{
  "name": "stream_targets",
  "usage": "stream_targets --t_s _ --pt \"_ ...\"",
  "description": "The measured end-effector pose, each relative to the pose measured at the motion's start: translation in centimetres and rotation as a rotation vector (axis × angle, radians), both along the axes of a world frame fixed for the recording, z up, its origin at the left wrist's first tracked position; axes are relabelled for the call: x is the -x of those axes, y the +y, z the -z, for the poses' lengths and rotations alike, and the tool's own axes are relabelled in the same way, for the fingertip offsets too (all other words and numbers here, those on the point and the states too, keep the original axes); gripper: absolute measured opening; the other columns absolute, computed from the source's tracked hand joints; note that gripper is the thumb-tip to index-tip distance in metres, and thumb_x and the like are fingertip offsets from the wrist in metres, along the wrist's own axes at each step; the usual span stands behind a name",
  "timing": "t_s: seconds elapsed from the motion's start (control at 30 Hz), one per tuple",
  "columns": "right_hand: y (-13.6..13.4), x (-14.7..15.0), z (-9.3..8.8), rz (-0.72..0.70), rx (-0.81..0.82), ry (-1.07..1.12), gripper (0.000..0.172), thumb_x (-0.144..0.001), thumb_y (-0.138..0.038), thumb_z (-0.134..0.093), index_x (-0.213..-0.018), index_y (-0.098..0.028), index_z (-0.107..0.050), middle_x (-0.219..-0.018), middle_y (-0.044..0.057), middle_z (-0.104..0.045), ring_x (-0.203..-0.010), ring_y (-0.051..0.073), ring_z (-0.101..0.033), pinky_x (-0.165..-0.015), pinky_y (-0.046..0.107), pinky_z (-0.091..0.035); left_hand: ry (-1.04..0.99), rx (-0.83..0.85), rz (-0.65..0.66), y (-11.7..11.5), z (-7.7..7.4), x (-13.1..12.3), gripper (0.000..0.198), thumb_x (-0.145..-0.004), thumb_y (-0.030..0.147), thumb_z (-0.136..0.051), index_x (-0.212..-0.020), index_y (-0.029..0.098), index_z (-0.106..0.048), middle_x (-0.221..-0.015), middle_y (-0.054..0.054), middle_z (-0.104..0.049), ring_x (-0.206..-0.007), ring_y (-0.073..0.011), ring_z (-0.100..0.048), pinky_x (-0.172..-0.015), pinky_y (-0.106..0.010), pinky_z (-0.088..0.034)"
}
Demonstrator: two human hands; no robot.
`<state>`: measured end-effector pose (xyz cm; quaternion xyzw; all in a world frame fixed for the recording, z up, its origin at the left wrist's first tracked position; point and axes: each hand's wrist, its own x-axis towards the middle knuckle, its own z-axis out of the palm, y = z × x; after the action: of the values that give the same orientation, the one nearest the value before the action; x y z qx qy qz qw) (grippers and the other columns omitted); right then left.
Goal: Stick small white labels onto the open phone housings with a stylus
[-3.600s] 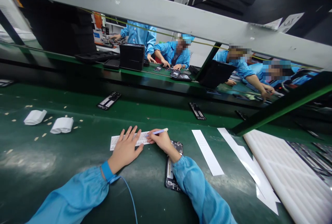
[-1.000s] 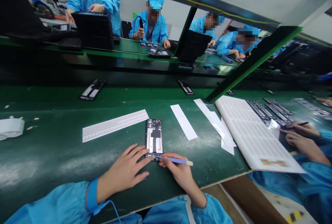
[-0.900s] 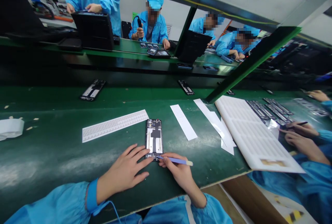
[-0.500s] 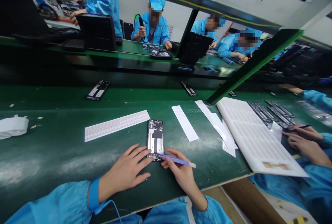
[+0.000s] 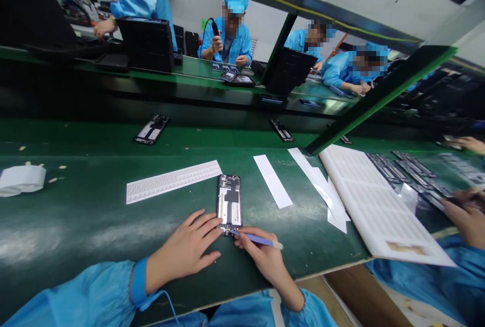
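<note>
Phone frame (image 5: 229,204) flat, long axis front-to-back, pen (image 5: 257,239) at near end

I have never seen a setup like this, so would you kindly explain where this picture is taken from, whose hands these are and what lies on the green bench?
There is no machine here. The camera sits on a worker's head and looks down at that person's own bare hands, in blue sleeves. The left hand lies flat on the green bench, touching the near corner of an opened phone. The right hand holds a thin blue stick like a pen, with its tip at the phone's near end. Nearby lie a long white sticker strip, a shorter strip and a white foam tray. The hand at the far right belongs to a co-worker.
</note>
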<state>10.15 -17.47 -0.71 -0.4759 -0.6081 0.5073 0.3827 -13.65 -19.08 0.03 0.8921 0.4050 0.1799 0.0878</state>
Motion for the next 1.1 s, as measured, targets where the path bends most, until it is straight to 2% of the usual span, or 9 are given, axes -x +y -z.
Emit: stream_targets --t_s 0.27,0.47,0.53,0.8,0.9,0.97,1.0,1.07,1.1 --pt "0.3 0.1 0.0 -0.027 0.067 0.077 0.020 -0.086 -0.039 -0.070 -0.089 -0.020 -0.076 -0.078 0.007 -0.078 -0.067 0.022 -0.074 -0.063 0.030 -0.062 -0.010 -0.008 -0.003 0.0 0.0 -0.1 0.039 -0.092 0.040 -0.058 -0.126 0.021 -0.056 -0.133 -0.007 -0.058 -0.126 -0.0255 -0.050 -0.112 -0.049 -0.032" --pt "0.4 0.0 0.4 0.133 0.077 0.186 0.034 -0.082 -0.050 -0.072 -0.089 -0.016 -0.072 -0.074 0.009 -0.077 -0.060 0.022 -0.073 -0.059 0.032 -0.063 -0.001 0.008 -0.021 -0.1 -0.4 -0.3 0.042 -0.093 0.038 -0.056 -0.131 0.021 -0.052 -0.132 -0.006 -0.058 -0.126 -0.0243 -0.050 -0.113 -0.047 -0.031" --pt "0.5 0.1 0.2 0.140 0.082 0.205 0.037 -0.081 -0.052 -0.074 -0.087 -0.015 -0.072 -0.073 0.010 -0.076 -0.060 0.022 -0.073 -0.057 0.031 -0.063 0.003 0.003 -0.036 -0.1 -0.5 -0.6 0.043 -0.093 0.036 -0.055 -0.134 0.021 -0.050 -0.134 -0.008 -0.056 -0.125 -0.0244 -0.049 -0.113 -0.048 -0.032" --pt "1.5 -0.6 -0.1 0.176 0.041 0.245 0.037 -0.080 -0.053 -0.073 -0.086 -0.016 -0.072 -0.071 0.009 -0.076 -0.056 0.021 -0.071 -0.054 0.030 -0.062 0.033 -0.089 -0.166 -0.8 -0.7 -2.6 0.039 -0.090 0.036 -0.059 -0.125 0.020 -0.057 -0.141 -0.013 -0.044 -0.132 -0.0327 -0.037 -0.109 -0.054 -0.037" --pt "1.9 -1.3 -2.9 0.135 -0.183 0.139 0.021 -0.088 -0.039 -0.068 -0.092 -0.020 -0.074 -0.073 0.007 -0.076 -0.061 0.021 -0.072 -0.062 0.032 -0.062 0.056 -0.133 -0.200 -0.6 -0.3 -4.0 0.046 -0.090 0.037 -0.060 -0.134 0.024 -0.052 -0.146 -0.012 -0.039 -0.136 -0.0338 -0.033 -0.109 -0.056 -0.035" --pt "1.4 -1.8 -6.6 0.026 -0.406 0.062 0.015 -0.092 -0.030 -0.064 -0.099 -0.025 -0.076 -0.083 0.006 -0.078 -0.074 0.022 -0.075 -0.076 0.035 -0.061 0.091 -0.166 -0.193 -0.1 0.3 -5.3 0.046 -0.090 0.034 -0.060 -0.135 0.028 -0.052 -0.149 -0.010 -0.037 -0.139 -0.0349 -0.029 -0.110 -0.058 -0.033" --pt "0.8 -1.9 -8.8 -0.070 -0.514 0.066 0.016 -0.092 -0.030 -0.063 -0.101 -0.028 -0.076 -0.089 0.005 -0.078 -0.079 0.023 -0.075 -0.078 0.035 -0.061 0.111 -0.189 -0.187 0.3 0.6 -6.1 0.044 -0.089 0.031 -0.059 -0.133 0.029 -0.054 -0.150 -0.008 -0.037 -0.140 -0.0358 -0.027 -0.109 -0.060 -0.032" --pt "-1.2 -2.1 -12.7 -0.328 -0.519 0.063 0.012 -0.087 -0.037 -0.070 -0.096 -0.035 -0.077 -0.091 0.000 -0.078 -0.079 0.022 -0.075 -0.076 0.032 -0.061 0.158 -0.230 -0.190 1.2 1.2 -7.6 0.037 -0.089 0.026 -0.059 -0.125 0.030 -0.059 -0.150 -0.007 -0.039 -0.140 -0.0378 -0.027 -0.107 -0.064 -0.032" --pt "-2.3 -2.1 -14.3 -0.307 -0.455 0.077 0.007 -0.082 -0.041 -0.074 -0.087 -0.038 -0.077 -0.082 -0.004 -0.078 -0.072 0.019 -0.075 -0.071 0.028 -0.061 0.179 -0.247 -0.203 1.8 1.3 -8.2 0.033 -0.088 0.024 -0.059 -0.121 0.030 -0.061 -0.149 -0.008 -0.041 -0.139 -0.0384 -0.029 -0.105 -0.065 -0.034"
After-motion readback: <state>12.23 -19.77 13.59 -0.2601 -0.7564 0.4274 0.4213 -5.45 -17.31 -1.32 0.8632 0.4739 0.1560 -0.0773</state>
